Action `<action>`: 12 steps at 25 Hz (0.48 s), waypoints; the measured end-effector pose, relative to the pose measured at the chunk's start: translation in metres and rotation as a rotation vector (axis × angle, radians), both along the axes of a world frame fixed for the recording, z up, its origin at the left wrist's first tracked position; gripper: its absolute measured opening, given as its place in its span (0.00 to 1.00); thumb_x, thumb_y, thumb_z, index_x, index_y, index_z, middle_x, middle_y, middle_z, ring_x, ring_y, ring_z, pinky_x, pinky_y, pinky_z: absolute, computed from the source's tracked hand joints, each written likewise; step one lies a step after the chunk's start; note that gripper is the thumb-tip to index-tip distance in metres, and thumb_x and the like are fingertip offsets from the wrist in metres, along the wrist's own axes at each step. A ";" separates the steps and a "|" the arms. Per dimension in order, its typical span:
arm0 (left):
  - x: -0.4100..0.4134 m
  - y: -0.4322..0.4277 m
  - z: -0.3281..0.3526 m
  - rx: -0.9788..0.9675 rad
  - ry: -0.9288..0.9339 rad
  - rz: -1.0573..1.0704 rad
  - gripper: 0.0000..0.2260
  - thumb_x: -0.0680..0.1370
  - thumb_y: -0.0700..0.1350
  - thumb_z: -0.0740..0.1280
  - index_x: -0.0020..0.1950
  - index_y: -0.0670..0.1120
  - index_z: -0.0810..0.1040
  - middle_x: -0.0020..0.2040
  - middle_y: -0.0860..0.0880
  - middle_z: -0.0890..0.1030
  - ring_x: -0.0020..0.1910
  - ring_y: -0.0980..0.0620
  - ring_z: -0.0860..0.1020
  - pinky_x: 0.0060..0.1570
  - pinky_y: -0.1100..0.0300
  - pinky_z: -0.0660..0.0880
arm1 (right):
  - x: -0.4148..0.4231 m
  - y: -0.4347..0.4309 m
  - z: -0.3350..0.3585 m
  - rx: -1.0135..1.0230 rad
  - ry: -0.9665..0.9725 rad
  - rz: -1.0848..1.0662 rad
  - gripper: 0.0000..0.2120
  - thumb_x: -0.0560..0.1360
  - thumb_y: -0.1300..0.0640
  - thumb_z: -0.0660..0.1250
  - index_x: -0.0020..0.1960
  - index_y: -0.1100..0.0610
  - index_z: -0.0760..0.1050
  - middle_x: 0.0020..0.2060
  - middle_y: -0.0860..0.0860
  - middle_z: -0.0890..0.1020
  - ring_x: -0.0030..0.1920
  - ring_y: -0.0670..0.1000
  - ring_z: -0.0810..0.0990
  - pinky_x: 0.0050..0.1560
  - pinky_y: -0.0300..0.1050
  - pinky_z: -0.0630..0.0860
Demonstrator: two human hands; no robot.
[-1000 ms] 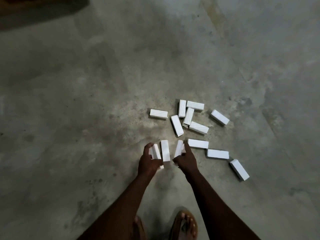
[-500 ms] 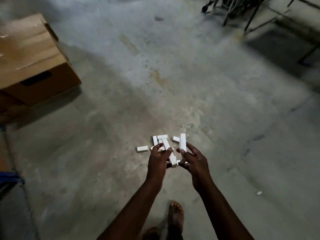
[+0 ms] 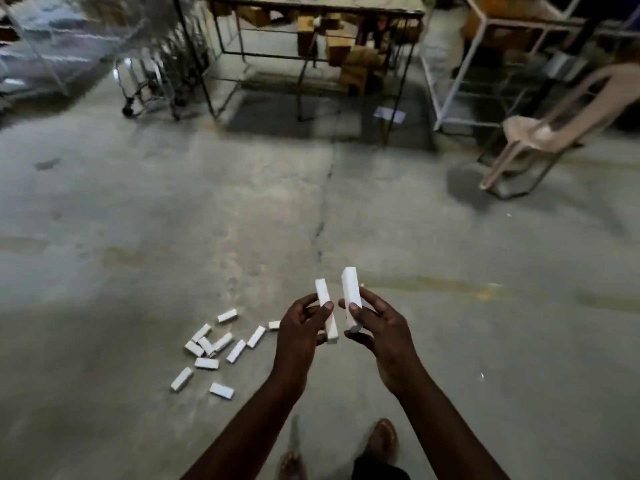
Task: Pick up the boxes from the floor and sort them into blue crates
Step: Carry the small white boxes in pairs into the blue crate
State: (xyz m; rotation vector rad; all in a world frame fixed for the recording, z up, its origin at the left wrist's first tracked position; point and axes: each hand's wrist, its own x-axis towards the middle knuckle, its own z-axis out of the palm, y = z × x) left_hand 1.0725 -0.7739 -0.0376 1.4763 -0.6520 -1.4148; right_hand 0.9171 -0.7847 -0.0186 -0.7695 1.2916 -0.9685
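My left hand point(image 3: 300, 327) grips a slim white box point(image 3: 325, 299) held nearly upright at waist height. My right hand point(image 3: 375, 325) holds a second, slightly larger white box point(image 3: 351, 289), also upright, just to the right of the first. The two boxes are close but apart. Several more white boxes point(image 3: 216, 348) lie scattered on the concrete floor to the lower left of my hands. No blue crate is in view.
A metal-framed table point(image 3: 311, 15) with cardboard and wood under it stands ahead. A wheeled metal frame point(image 3: 145, 84) is at the far left, a white rack point(image 3: 460, 64) and a tilted beige plastic chair point(image 3: 540, 129) at the right. My feet point(image 3: 381, 441) show at the bottom.
I have stood up and the view has swung up and right. Both hands rose from the pile, each with a box; the pile now lies lower left. The cardboard box has left view.
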 end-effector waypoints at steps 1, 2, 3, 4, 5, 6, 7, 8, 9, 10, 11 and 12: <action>-0.031 -0.002 0.007 -0.006 -0.007 -0.081 0.15 0.80 0.46 0.75 0.67 0.48 0.82 0.54 0.46 0.89 0.54 0.44 0.88 0.52 0.46 0.85 | -0.032 0.009 0.007 -0.013 -0.007 -0.079 0.20 0.79 0.59 0.73 0.70 0.50 0.79 0.56 0.52 0.89 0.60 0.56 0.86 0.58 0.56 0.84; -0.065 -0.004 0.015 -0.014 -0.012 -0.161 0.15 0.80 0.46 0.75 0.67 0.48 0.82 0.53 0.47 0.89 0.53 0.44 0.88 0.52 0.46 0.85 | -0.065 0.018 0.012 -0.026 -0.017 -0.165 0.20 0.79 0.59 0.73 0.70 0.50 0.79 0.56 0.51 0.89 0.60 0.55 0.86 0.58 0.56 0.84; -0.102 -0.005 0.020 -0.026 -0.021 -0.240 0.16 0.80 0.46 0.75 0.67 0.48 0.82 0.53 0.47 0.89 0.53 0.44 0.88 0.52 0.45 0.85 | -0.100 0.028 0.017 -0.039 -0.026 -0.252 0.19 0.79 0.59 0.73 0.69 0.50 0.80 0.55 0.51 0.89 0.59 0.55 0.86 0.59 0.57 0.84; -0.136 -0.007 0.024 -0.041 -0.028 -0.306 0.16 0.80 0.47 0.75 0.67 0.48 0.82 0.53 0.47 0.89 0.52 0.44 0.88 0.52 0.44 0.85 | -0.130 0.038 0.022 -0.046 -0.029 -0.323 0.19 0.79 0.59 0.73 0.68 0.50 0.80 0.55 0.51 0.89 0.58 0.55 0.86 0.59 0.57 0.84; -0.169 -0.007 0.028 -0.054 -0.033 -0.366 0.16 0.80 0.47 0.75 0.67 0.48 0.82 0.54 0.47 0.89 0.53 0.44 0.88 0.53 0.44 0.85 | -0.160 0.047 0.027 -0.049 -0.029 -0.386 0.18 0.79 0.59 0.73 0.68 0.50 0.80 0.55 0.51 0.89 0.58 0.54 0.86 0.59 0.58 0.84; -0.212 -0.005 0.030 -0.075 -0.037 -0.442 0.15 0.80 0.47 0.75 0.67 0.48 0.82 0.54 0.47 0.89 0.53 0.45 0.88 0.53 0.43 0.85 | -0.198 0.061 0.028 -0.052 -0.027 -0.463 0.18 0.79 0.59 0.73 0.67 0.50 0.80 0.55 0.51 0.89 0.57 0.54 0.87 0.59 0.58 0.84; -0.256 -0.001 0.032 -0.092 -0.040 -0.516 0.15 0.80 0.47 0.74 0.67 0.49 0.82 0.55 0.47 0.89 0.54 0.45 0.88 0.54 0.42 0.85 | -0.237 0.075 0.029 -0.056 -0.024 -0.537 0.17 0.79 0.60 0.72 0.67 0.50 0.80 0.54 0.51 0.89 0.56 0.53 0.87 0.58 0.59 0.83; -0.300 0.004 0.033 -0.103 -0.037 -0.585 0.14 0.80 0.46 0.74 0.66 0.49 0.82 0.55 0.46 0.89 0.54 0.45 0.88 0.54 0.42 0.85 | -0.277 0.091 0.029 -0.057 -0.020 -0.610 0.17 0.79 0.60 0.72 0.67 0.50 0.80 0.54 0.51 0.89 0.55 0.53 0.86 0.58 0.59 0.83; -0.346 0.012 0.033 -0.113 -0.026 -0.654 0.14 0.81 0.46 0.74 0.66 0.49 0.82 0.55 0.46 0.89 0.54 0.45 0.88 0.54 0.42 0.85 | -0.317 0.108 0.028 -0.062 -0.012 -0.684 0.17 0.79 0.60 0.72 0.66 0.50 0.80 0.54 0.51 0.89 0.54 0.53 0.86 0.58 0.59 0.83; -0.392 0.021 0.033 -0.121 -0.013 -0.725 0.13 0.81 0.45 0.74 0.66 0.50 0.83 0.55 0.46 0.89 0.54 0.46 0.88 0.54 0.42 0.84 | -0.357 0.126 0.027 -0.066 -0.001 -0.754 0.16 0.79 0.60 0.72 0.66 0.50 0.81 0.53 0.51 0.89 0.53 0.54 0.86 0.58 0.59 0.83; -0.435 0.033 0.033 -0.121 0.000 -0.795 0.13 0.81 0.45 0.74 0.66 0.50 0.83 0.55 0.46 0.89 0.54 0.46 0.88 0.54 0.42 0.84 | -0.392 0.147 0.025 -0.058 0.011 -0.825 0.16 0.79 0.60 0.73 0.66 0.50 0.81 0.53 0.51 0.89 0.53 0.55 0.86 0.57 0.58 0.83; -0.478 0.047 0.034 -0.119 0.016 -0.859 0.13 0.80 0.45 0.74 0.65 0.50 0.83 0.55 0.46 0.89 0.54 0.45 0.88 0.54 0.42 0.84 | -0.427 0.169 0.025 -0.050 0.021 -0.896 0.16 0.79 0.60 0.73 0.65 0.50 0.81 0.53 0.51 0.89 0.53 0.55 0.86 0.56 0.57 0.83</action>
